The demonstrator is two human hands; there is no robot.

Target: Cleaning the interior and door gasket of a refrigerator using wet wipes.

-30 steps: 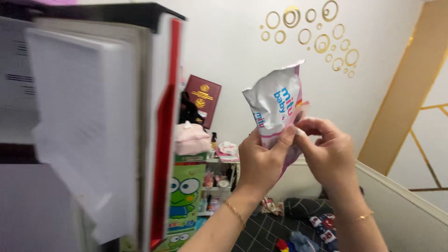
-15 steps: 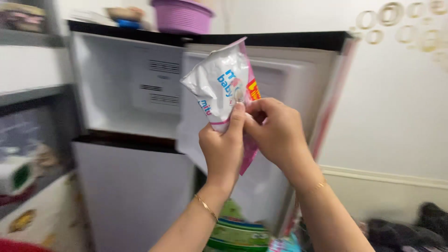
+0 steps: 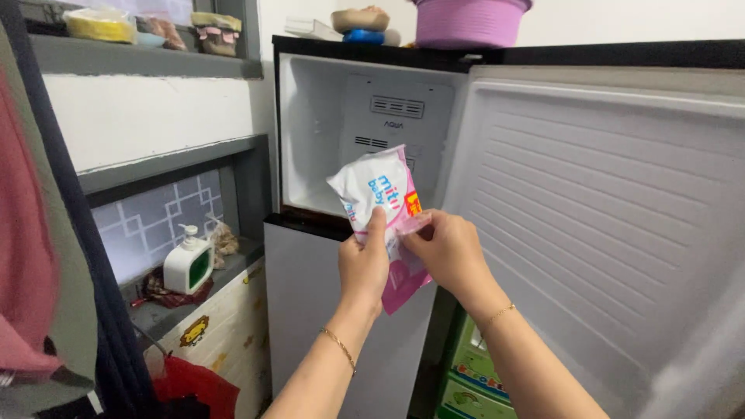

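The hands are in the middle of the frame, and both hold one packet point(image 3: 382, 203). The left hand point(image 3: 363, 268) grips the packet from below, with its thumb pressed flat on the front. The right hand point(image 3: 448, 252) pinches the packet's right edge between thumb and fingers. Each wrist wears a thin gold bracelet.

The packet is soft, white on top and pink at the bottom, with a bit of yellow and red on its side. It is tilted, with the top leaning left. It is up in the air, in front of the open freezer point(image 3: 357, 136).

The freezer is the top part of a fridge point(image 3: 310, 310), in the upper middle of the frame. Its inside is white with little vents on the back wall. Its door point(image 3: 605, 233) is swung wide open and fills the right side of the frame. The door's inside is white with ridges.

On top of the fridge sits a purple basin point(image 3: 468, 22), and beside it a bowl point(image 3: 359, 19) with something blue under it.

At the left is a grey ledge point(image 3: 182, 299) with a white and green pump bottle point(image 3: 188, 264). Higher up, in the upper left, a shelf point(image 3: 140, 58) holds small tubs. Red and dark cloth point(image 3: 31, 256) hangs at the far left. A green box point(image 3: 469, 372) shows at the bottom, under the door.
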